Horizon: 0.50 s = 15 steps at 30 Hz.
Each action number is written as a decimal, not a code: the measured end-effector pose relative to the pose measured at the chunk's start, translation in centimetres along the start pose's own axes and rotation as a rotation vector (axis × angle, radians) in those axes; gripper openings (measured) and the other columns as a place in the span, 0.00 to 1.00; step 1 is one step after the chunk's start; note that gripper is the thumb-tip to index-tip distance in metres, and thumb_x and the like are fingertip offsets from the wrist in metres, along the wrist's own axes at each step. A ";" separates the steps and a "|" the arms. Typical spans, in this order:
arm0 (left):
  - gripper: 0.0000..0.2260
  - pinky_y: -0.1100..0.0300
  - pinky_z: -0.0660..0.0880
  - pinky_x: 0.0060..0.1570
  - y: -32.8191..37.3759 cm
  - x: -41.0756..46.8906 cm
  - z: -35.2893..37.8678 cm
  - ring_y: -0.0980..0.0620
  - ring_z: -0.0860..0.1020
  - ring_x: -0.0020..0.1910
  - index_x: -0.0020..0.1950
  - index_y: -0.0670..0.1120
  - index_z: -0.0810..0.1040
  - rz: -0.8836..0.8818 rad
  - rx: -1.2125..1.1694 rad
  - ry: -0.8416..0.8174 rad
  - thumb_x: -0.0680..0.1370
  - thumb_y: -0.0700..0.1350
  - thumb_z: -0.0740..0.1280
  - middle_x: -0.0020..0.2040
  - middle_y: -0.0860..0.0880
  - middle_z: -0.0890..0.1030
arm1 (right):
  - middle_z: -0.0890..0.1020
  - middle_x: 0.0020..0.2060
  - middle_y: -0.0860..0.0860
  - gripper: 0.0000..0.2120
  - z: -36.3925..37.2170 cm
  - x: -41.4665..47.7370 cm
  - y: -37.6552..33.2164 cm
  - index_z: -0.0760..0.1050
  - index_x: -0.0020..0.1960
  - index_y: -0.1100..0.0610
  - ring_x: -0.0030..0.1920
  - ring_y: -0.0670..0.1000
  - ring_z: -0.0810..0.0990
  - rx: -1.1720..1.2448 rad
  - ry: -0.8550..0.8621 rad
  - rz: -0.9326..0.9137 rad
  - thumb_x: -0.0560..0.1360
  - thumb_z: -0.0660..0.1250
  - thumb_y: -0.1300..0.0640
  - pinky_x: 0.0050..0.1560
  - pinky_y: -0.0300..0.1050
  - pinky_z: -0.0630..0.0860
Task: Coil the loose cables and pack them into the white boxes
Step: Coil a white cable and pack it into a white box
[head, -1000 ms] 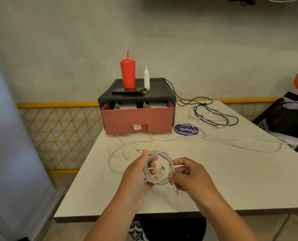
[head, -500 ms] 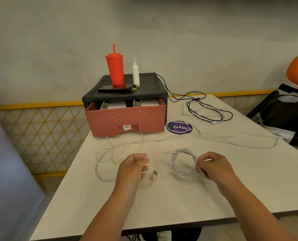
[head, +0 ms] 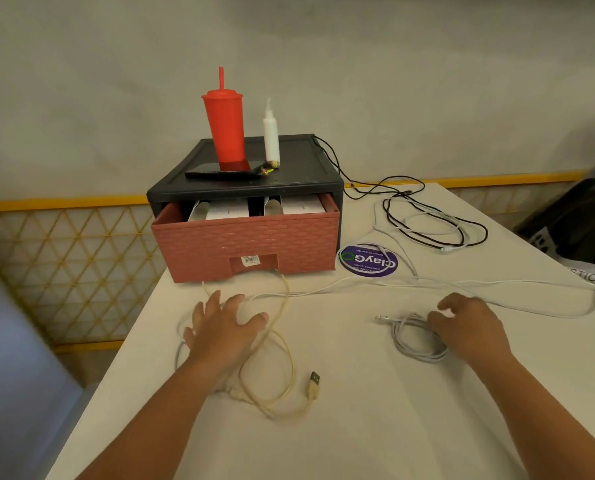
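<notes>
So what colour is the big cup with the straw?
Red. The cup shows clearly in the head view.

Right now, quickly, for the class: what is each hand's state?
Left hand: open, fingers spread over the yellowish cable.
Right hand: open, fingers relaxed over the coiled white cable, not gripping it.

Single head-worn wide-angle view, facing forward and down over the table (head: 358,441).
The camera sits close above the near table edge: both forearms enter from the bottom of the frame, the left hand (head: 225,332) at centre left, the right hand (head: 469,329) at centre right. The drawer unit (head: 247,247) stands farther off, just above centre, the wall (head: 393,64) fills the upper half, and the table edges splay toward the lower corners.
</notes>
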<state>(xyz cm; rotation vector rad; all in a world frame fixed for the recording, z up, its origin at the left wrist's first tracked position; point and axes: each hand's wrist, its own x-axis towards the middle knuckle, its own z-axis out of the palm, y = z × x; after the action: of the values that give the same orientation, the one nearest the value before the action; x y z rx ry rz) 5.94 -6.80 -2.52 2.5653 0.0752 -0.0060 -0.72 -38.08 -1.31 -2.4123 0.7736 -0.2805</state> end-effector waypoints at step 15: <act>0.43 0.39 0.39 0.71 -0.5 -2.0 2.6 0.44 0.36 0.75 0.77 0.55 0.41 0.166 0.479 -0.238 0.69 0.76 0.47 0.77 0.50 0.38 | 0.45 0.76 0.50 0.31 7.5 1.6 -7.3 0.45 0.75 0.43 0.75 0.61 0.43 -0.595 -0.311 -0.410 0.76 0.46 0.34 0.71 0.63 0.47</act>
<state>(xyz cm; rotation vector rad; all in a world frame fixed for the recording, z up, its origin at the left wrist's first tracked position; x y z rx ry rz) 3.99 -7.90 -4.91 3.0166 -0.2602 -0.2996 6.68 -30.69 -2.99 -3.0654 0.2271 0.2024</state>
